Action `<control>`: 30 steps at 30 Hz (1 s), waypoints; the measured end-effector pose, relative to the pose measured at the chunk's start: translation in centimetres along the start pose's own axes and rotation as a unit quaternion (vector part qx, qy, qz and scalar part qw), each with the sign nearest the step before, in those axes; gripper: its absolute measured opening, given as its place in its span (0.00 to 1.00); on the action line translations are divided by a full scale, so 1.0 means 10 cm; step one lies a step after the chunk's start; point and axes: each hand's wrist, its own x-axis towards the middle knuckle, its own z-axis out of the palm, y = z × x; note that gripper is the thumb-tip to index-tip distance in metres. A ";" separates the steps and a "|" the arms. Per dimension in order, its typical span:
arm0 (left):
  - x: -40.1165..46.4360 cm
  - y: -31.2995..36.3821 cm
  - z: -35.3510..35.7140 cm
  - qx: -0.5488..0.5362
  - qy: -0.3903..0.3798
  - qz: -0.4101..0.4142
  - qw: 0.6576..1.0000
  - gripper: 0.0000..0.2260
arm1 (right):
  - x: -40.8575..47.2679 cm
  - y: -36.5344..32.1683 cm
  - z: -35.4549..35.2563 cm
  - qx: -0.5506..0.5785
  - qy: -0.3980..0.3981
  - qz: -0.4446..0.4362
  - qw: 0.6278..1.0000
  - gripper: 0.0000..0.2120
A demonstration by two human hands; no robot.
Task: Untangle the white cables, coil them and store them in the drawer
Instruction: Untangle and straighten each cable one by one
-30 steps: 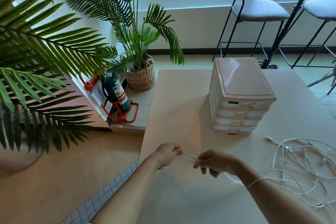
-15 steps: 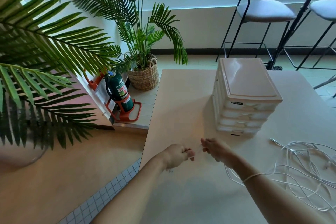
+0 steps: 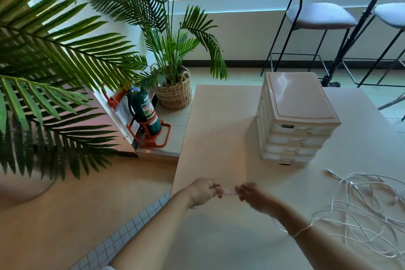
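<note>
A short stretch of thin white cable (image 3: 229,192) runs left-right between the left hand (image 3: 202,190) and right hand (image 3: 252,195), both pinching it above the beige table (image 3: 219,127) near its left edge. The rest lies as a loose white tangle (image 3: 361,208) toward the right edge. Behind stands a closed white plastic 4-drawer unit (image 3: 293,116).

2 hands (image 3: 205,190), 1 drawer unit (image 3: 295,118), 1 cable tangle (image 3: 361,208), 2 palms (image 3: 173,50), 1 extinguisher (image 3: 143,109), 2 stools (image 3: 317,17)
</note>
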 end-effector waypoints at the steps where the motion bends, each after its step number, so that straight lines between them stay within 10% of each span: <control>1: 0.01 -0.03 -0.03 0.005 0.010 -0.004 1.000 0.08 | -0.02 0.00 0.05 -0.001 -0.017 -0.008 1.000 0.20; 19: -0.03 -0.03 -0.03 -0.043 -0.128 -0.064 0.989 0.13 | 0.05 0.07 -0.12 0.017 0.024 0.011 1.000 0.19; 24: 0.01 0.18 0.04 -0.148 -0.108 -0.004 0.983 0.12 | 0.03 -0.03 -0.11 0.009 -0.005 -0.020 1.000 0.18; 30: 0.12 0.12 0.02 -0.032 -0.041 0.003 0.999 0.10 | 0.01 0.11 -0.23 0.158 -0.124 0.038 0.979 0.17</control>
